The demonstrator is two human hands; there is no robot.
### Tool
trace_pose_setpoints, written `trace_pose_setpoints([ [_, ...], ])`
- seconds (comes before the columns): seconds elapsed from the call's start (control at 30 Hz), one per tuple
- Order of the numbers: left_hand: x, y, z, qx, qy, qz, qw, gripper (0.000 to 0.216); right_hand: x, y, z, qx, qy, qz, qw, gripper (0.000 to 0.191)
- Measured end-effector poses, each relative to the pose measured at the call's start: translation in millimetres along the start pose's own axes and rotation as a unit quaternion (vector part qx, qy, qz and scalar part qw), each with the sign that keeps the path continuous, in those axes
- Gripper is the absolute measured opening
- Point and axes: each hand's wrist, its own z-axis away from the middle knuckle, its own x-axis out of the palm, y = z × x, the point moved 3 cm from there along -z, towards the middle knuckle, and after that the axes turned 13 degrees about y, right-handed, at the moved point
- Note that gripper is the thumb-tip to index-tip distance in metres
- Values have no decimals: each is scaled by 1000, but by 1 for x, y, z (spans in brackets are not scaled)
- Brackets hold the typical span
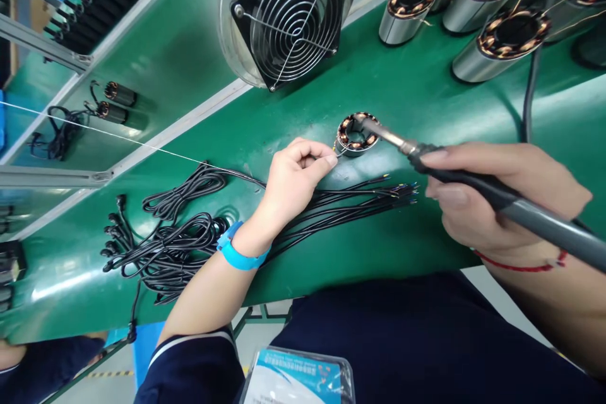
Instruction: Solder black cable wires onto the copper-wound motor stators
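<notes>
Green table [426,101], with a small wound ring [358,146] between my right hand [502,227] and left hand [293,180].
My right grip is closed round the handle of a soldering iron [530,218], whose long axis slants from the right edge up and leftward to a blurred tip over the ring's opening; whether it touches the winding, I cannot tell. My left is the nearer hand: from its grip the ring lies just rightward and slightly higher, near the middle of the frame, while from my right grip it lies to the upper left, the iron's shaft spanning the gap. The ring stands with its opening facing up. Smallest of all, a thin strand [341,153], pinched between left thumb and forefinger, points rightward at the ring's lower rim.
</notes>
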Motion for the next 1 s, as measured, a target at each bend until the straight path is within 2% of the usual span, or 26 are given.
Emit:
trace_pose_setpoints([
  [0.33, 0, 0, 0, 10, 4, -4, 1000, 7, 3, -3, -5, -19, -29, -34, 999, 14],
  [0.43, 0, 1, 0, 15, 6, -2, 1000, 7, 4, -4, -3, -22, -43, -31, 998, 14],
  [0.6, 1, 2, 0, 6, 11, -16, 1000, 8, 5, -2, 0, 8, -23, -17, 1000, 14],
  [0.77, 1, 2, 1, 15, 9, -8, 1000, 9, 3, -4, -1, -16, -32, -34, 999, 16],
  [0.93, 1, 2, 1, 3, 12, -11, 1000, 7, -1, -3, 0, 32, -77, -9, 996, 18],
  [1.0, 1, 2, 1, 6, 12, -12, 1000, 8, -1, -3, 1, 32, -60, -10, 998, 17],
])
